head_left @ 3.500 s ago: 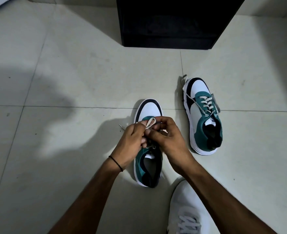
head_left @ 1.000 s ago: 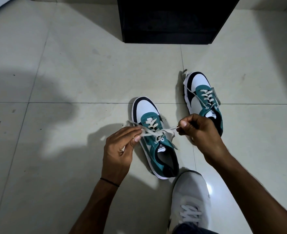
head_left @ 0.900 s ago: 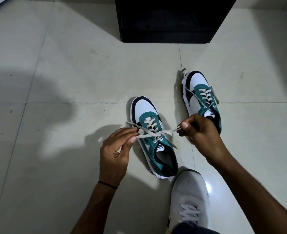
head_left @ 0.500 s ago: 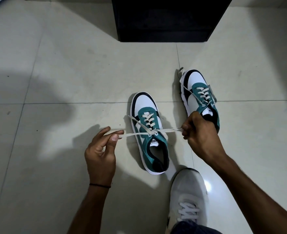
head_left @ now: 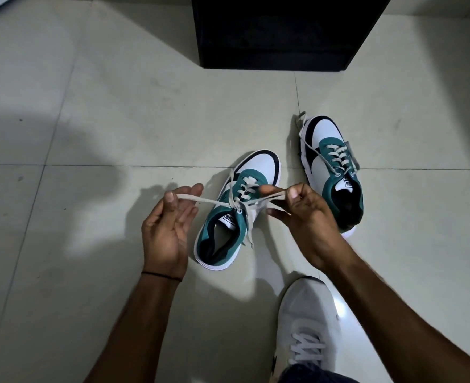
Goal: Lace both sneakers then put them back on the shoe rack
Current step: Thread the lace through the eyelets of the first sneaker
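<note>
Two white, teal and black sneakers lie on the tiled floor. The near sneaker (head_left: 238, 210) points away to the upper right, laced through its eyelets, with its cream lace ends (head_left: 200, 200) drawn out sideways. My left hand (head_left: 170, 225) pinches the left lace end, palm turned up. My right hand (head_left: 301, 208) pinches the right lace end just over the shoe's right side. The far sneaker (head_left: 332, 167) sits behind my right hand, laced, with a loose lace trailing past its toe.
A black shoe rack (head_left: 281, 31) stands at the top centre on the floor. My own foot in a white shoe (head_left: 308, 327) rests at the bottom right, close to the near sneaker. Pale floor tiles (head_left: 90, 106) spread to the left.
The near sneaker has swung so its toe points upper right. My left hand has turned palm up, and both hands have come nearer the shoe with the lace ends.
</note>
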